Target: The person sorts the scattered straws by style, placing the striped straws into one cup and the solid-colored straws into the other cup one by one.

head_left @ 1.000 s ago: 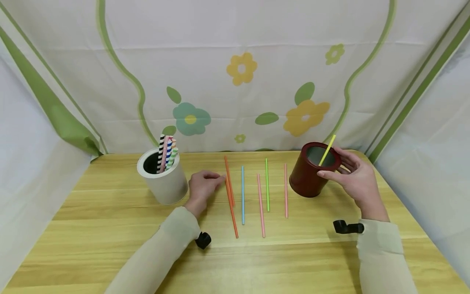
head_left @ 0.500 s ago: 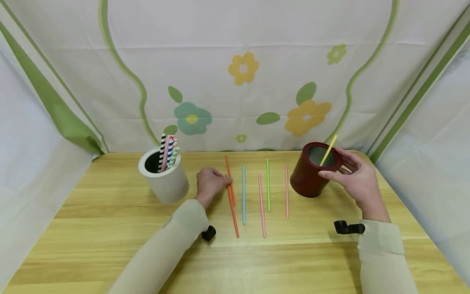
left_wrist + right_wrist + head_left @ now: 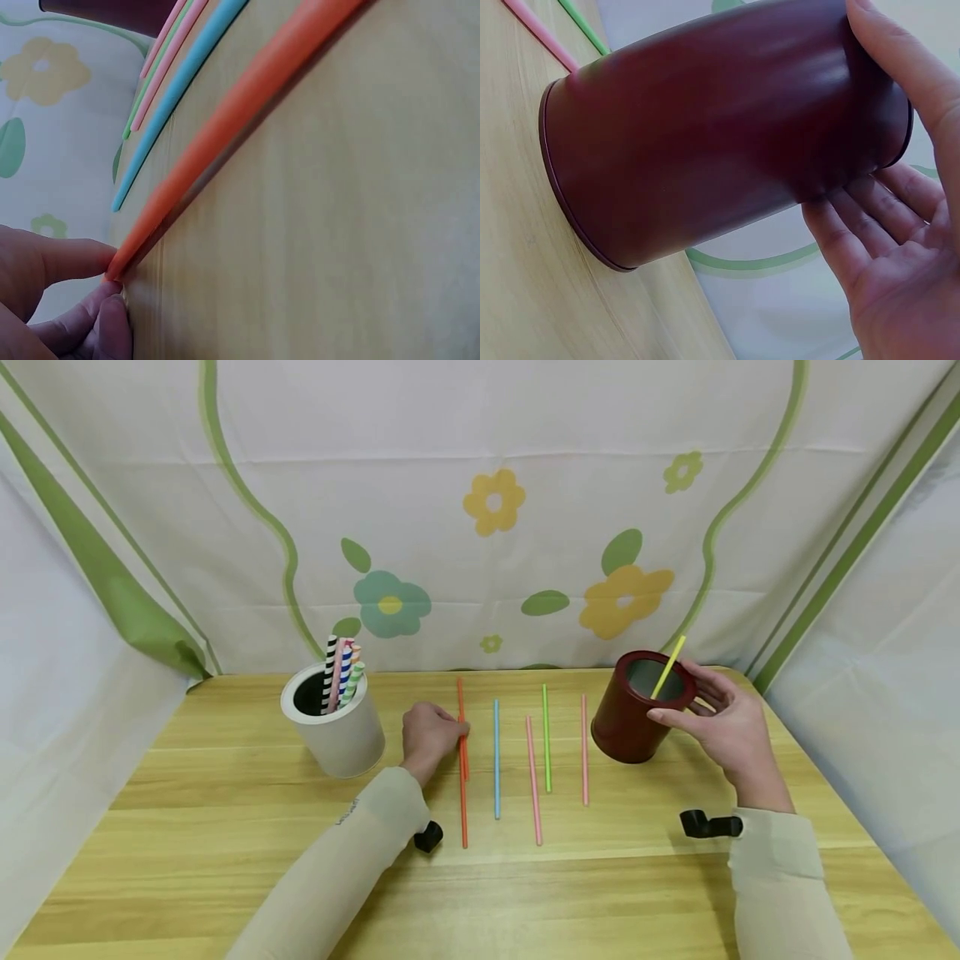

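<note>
My left hand (image 3: 432, 733) pinches an orange straw (image 3: 463, 818) near its far end between thumb and finger. In the left wrist view the pinched orange straw (image 3: 232, 116) stretches from the fingertips across the tabletop. A second orange straw (image 3: 460, 695) lies right alongside, partly hidden by the fingers. At the right, my right hand (image 3: 738, 727) holds the dark red cup (image 3: 628, 718) by its rim, thumb in front and fingers round the far side. The cup leans slightly, and a yellow straw (image 3: 667, 668) stands in it.
Right of the orange straws lie a blue straw (image 3: 497, 760), a pink straw (image 3: 533, 781), a green straw (image 3: 547, 739) and another pink straw (image 3: 584, 750). A white cup (image 3: 347, 746) with several striped straws (image 3: 345, 672) stands left on the wooden table (image 3: 525, 902), before a flowered cloth (image 3: 480, 427).
My left hand moved right onto the orange straws and took hold. The near ends of both orange straws swung left, so they now lie straighter. The right hand and red cup stayed in place.
</note>
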The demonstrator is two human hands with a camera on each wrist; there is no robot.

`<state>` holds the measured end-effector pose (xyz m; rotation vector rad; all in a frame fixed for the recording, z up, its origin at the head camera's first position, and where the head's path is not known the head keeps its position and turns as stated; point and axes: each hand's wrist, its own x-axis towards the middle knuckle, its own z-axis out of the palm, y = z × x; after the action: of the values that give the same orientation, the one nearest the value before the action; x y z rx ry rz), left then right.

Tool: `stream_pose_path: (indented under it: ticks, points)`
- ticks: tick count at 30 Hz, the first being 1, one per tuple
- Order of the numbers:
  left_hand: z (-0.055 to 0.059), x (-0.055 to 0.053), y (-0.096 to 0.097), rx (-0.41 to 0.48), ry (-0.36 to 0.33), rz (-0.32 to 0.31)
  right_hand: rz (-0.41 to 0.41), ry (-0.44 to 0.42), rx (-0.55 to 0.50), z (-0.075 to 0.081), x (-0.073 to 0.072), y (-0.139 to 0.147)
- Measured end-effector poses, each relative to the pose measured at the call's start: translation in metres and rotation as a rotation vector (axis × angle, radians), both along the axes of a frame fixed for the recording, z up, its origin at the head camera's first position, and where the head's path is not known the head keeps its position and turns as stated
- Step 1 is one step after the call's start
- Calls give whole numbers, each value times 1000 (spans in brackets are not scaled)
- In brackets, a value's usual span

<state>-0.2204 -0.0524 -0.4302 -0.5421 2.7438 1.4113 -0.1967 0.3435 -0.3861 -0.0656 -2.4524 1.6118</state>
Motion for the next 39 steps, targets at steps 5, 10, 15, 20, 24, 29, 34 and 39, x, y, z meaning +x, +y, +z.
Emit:
stream_pose_path:
  ticks: [5,10,15,20,24,29,34,39]
  points:
    - [0,1,-1,9,4,3,-9,-12,47,0,0,-1]
    - [0,2,0,17,0,8,-15,-29,72,-1,0,0]
    - [2,2,0,44,-18,16,-18,-27,63,-1,1,0]
    - [8,1,-6,128,-48,6,-14,-17,54,-2,1,-1]
    - [13,-1,-13,271,-88,14,-15,-13,61,-2,1,-1]
    - [16,-1,-19,377,-126,7,-17,-26,64,-2,1,-2]
    - [23,5,-20,424,-114,-23,-13,-26,69,-1,2,-3]
    - [33,10,-17,460,-93,-54,-17,-17,56,-1,3,-3]
